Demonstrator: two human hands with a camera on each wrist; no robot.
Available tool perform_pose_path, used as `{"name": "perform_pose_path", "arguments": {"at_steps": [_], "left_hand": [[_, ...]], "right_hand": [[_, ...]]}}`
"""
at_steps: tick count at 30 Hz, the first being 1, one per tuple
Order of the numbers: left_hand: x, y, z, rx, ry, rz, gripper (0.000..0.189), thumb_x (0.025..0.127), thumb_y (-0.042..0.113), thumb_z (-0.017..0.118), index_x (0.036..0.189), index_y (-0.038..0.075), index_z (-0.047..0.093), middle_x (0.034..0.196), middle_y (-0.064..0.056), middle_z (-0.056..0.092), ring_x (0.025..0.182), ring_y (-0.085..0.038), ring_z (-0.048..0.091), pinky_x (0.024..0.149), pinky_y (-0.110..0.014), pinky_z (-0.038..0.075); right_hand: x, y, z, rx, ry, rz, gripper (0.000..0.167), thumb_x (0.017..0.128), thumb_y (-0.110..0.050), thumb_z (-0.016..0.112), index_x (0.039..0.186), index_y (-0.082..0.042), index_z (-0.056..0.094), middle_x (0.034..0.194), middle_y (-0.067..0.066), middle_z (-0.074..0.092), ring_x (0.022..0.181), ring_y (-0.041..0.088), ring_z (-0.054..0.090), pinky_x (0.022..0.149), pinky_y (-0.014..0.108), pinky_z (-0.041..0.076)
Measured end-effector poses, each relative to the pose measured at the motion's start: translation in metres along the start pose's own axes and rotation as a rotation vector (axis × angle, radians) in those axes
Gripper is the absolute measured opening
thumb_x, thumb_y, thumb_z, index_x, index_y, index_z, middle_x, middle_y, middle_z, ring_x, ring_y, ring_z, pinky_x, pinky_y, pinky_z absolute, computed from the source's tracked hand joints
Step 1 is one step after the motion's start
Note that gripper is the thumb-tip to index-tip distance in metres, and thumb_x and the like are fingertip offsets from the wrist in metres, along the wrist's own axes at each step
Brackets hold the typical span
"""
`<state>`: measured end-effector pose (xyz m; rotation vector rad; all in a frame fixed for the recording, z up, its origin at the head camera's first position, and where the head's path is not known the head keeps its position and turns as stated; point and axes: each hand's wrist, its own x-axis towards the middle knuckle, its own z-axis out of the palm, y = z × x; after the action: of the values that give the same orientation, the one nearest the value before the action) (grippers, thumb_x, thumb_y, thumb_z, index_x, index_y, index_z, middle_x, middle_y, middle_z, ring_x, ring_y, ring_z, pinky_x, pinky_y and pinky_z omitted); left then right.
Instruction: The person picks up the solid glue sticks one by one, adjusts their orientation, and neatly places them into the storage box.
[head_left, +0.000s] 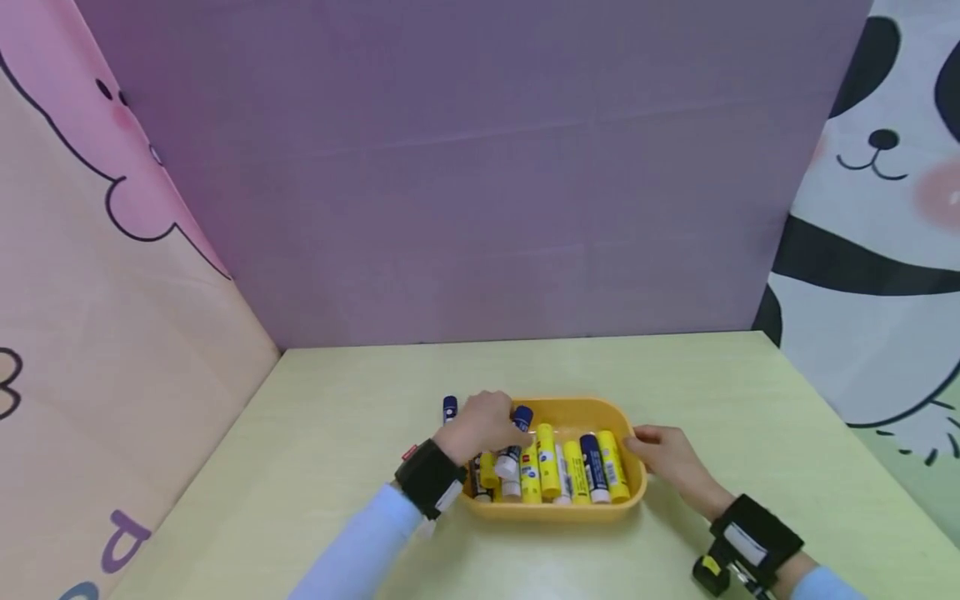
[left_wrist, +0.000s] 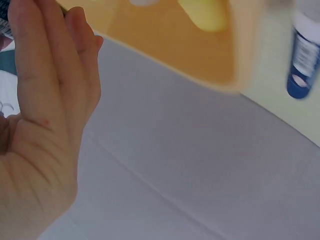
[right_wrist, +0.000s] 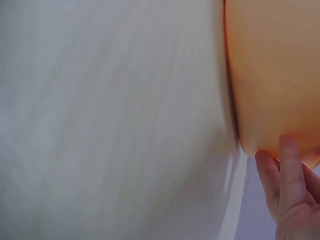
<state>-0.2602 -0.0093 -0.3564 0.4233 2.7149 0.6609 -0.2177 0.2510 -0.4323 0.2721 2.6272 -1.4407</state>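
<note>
A yellow tray (head_left: 553, 513) holds several glue sticks, some yellow, others blue and white. Over its left part, my left hand (head_left: 483, 423) grips a blue-and-white glue stick (head_left: 522, 417), held tilted. Only the dark labelled end of this stick shows at the top left corner of the left wrist view, beside the fingers (left_wrist: 55, 65). At the tray's right end, my right hand (head_left: 671, 458) holds the rim. In the right wrist view its fingertips lie against the tray's outer wall (right_wrist: 275, 90).
Another blue glue stick (head_left: 449, 407) is on the pale table (head_left: 360, 400), just beyond the tray's left side. A purple panel (head_left: 480, 183) rises at the table's back edge. Printed cartoon sheets stand on the left and right.
</note>
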Motion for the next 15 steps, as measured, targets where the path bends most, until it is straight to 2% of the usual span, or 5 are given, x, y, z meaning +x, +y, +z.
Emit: {"name": "perform_pose_path", "arguments": {"at_steps": [6,9,15], "left_hand": [[0.01,0.015,0.012,-0.056,-0.052,0.045,0.035,0.078,0.031,0.071,0.1,0.008,0.057,0.071,-0.005,0.056,0.059,-0.019,0.055,0.048,-0.025,0.042],[0.015,0.021,0.017,-0.05,-0.059,0.064,0.035,0.078,0.031,0.071,0.099,0.008,0.057,0.072,-0.005,0.056,0.061,-0.018,0.055,0.049,-0.025,0.042],[0.024,0.031,0.032,-0.007,-0.077,0.044,0.036,0.076,0.033,0.073,0.099,0.008,0.059,0.076,-0.004,0.057,0.064,-0.018,0.055,0.055,-0.025,0.045]], "right_hand": [[-0.002,0.001,0.0,0.009,0.001,-0.015,0.047,0.093,-0.028,0.05,0.124,0.008,0.048,0.117,0.026,0.057,0.094,0.023,0.061,0.077,0.035,0.054],[-0.002,-0.001,-0.001,0.01,0.0,-0.026,0.048,0.093,-0.029,0.05,0.124,0.009,0.048,0.116,0.026,0.057,0.094,0.023,0.061,0.077,0.035,0.054],[-0.003,-0.001,0.0,0.025,0.008,-0.027,0.045,0.093,-0.025,0.051,0.122,0.009,0.049,0.115,0.026,0.058,0.094,0.023,0.061,0.077,0.035,0.054]]}}
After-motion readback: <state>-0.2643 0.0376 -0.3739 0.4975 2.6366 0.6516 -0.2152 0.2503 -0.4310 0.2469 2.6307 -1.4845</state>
